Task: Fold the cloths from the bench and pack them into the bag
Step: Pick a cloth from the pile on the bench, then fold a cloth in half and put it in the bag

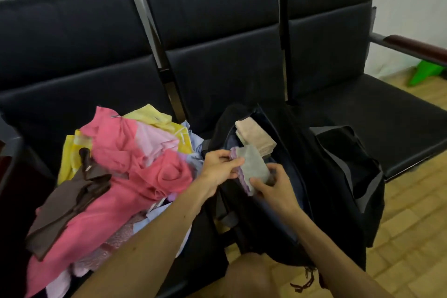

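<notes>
Both hands meet over the open bag [338, 172], which sits on the black padded surface [399, 133] right of centre, its dark mouth facing up. Between them is a small folded grey cloth [254, 164] with a purple scalloped edge, held just above the bag's opening. The left hand [221, 164] pinches the cloth's far-left end between thumb and fingers. The right hand [274, 187] grips the near end, its thumb on top and its fingers curled underneath.

A folded beige cloth [256, 138] already lies inside the bag, just beyond the grey one.

To the left of the bag, an unfolded heap covers the surface. A large pink cloth [145, 169] spreads across most of it, a brown cloth [65, 205] lies over its near-left side, and a yellow cloth [154, 117] sits at the far edge. Pale blue and lilac pieces show underneath.

At the far right, a wooden armrest [416, 48] ends the row of seats, with a green object [425, 72] on the wooden floor [411, 237] beyond it.
</notes>
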